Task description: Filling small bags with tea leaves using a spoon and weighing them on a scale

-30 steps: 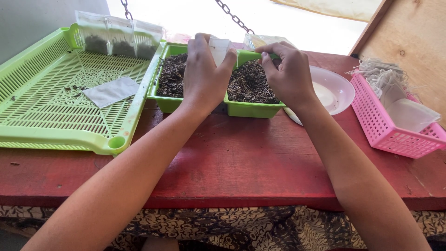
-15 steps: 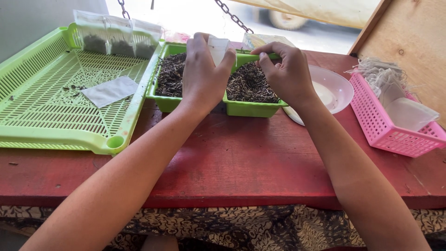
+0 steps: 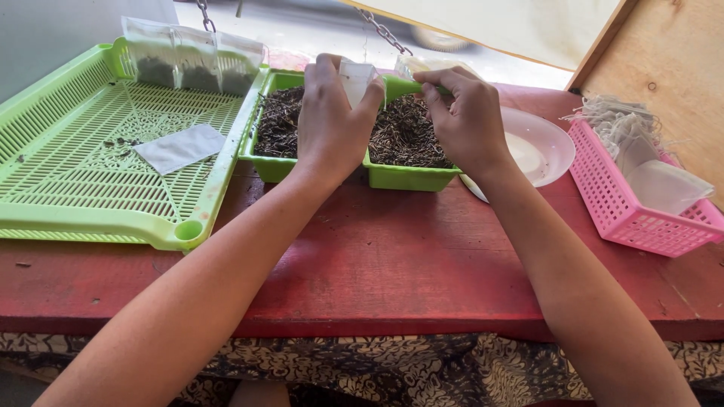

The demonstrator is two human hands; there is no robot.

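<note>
Over the green tub (image 3: 400, 175) of dark loose tea leaves (image 3: 407, 136), which stands at the middle of the red table's (image 3: 392, 256) far edge, the left hand (image 3: 332, 124) pinches a small white paper sachet (image 3: 356, 79) upright between thumb and fingers. The right hand (image 3: 467, 120) is closed around the handle of a green scoop (image 3: 400, 87), whose end sits right at the sachet's top edge. Whether the scoop carries leaves cannot be told. Left of the tub, touching its side, a large light-green slatted tray (image 3: 90, 218) fills the table's far-left corner; a flat empty white sachet (image 3: 181, 147) lies on its grid, and a row of clear filled pouches (image 3: 192, 64) leans against its far rim. Just right of the tub a white plate (image 3: 550, 143) lies partly behind the right wrist. At the right edge a pink basket (image 3: 618, 203) holds a heap of white sachets with strings (image 3: 633, 136).
</note>
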